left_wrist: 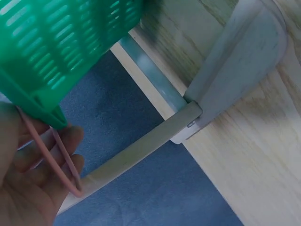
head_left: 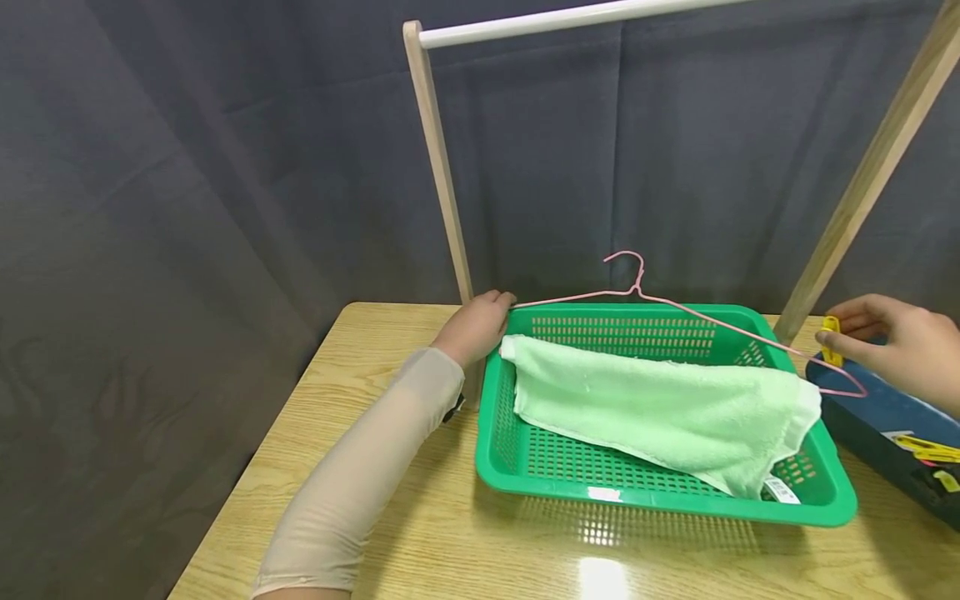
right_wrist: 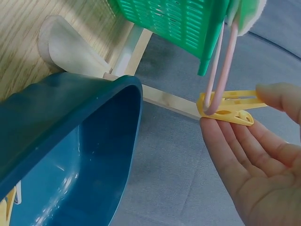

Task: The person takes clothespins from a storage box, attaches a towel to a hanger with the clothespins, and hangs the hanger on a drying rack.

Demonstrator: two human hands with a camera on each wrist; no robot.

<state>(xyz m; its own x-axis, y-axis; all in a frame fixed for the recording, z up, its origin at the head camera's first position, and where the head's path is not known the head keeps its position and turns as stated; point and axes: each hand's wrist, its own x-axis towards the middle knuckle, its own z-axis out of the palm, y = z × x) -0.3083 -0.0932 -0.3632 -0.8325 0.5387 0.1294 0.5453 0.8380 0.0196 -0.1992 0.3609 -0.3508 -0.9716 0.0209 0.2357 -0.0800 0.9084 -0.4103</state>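
A pink wire hanger (head_left: 637,287) spans the green basket (head_left: 540,500), a light green towel (head_left: 652,408) draped over its lower bar. My left hand (head_left: 477,327) is at the basket's back left corner. In the left wrist view, its fingers (left_wrist: 70,139) curl about the hanger's looped end (left_wrist: 70,183), close to the basket rim. Off the right side, my right hand (head_left: 900,342) pinches a yellow clothespin (head_left: 831,340) between thumb and fingers. Seen from the right wrist, the clothespin's front end (right_wrist: 207,106) overlaps the hanger's right loop (right_wrist: 225,70).
A dark blue bin (head_left: 885,417) with several clothespins (head_left: 930,450) stands right of the basket. Behind, a wooden rack post (head_left: 442,158) on the left and another post (head_left: 877,175) on the right flank a white rod (head_left: 540,21). The wooden table (head_left: 330,400) ends at a dark curtain (head_left: 300,167).
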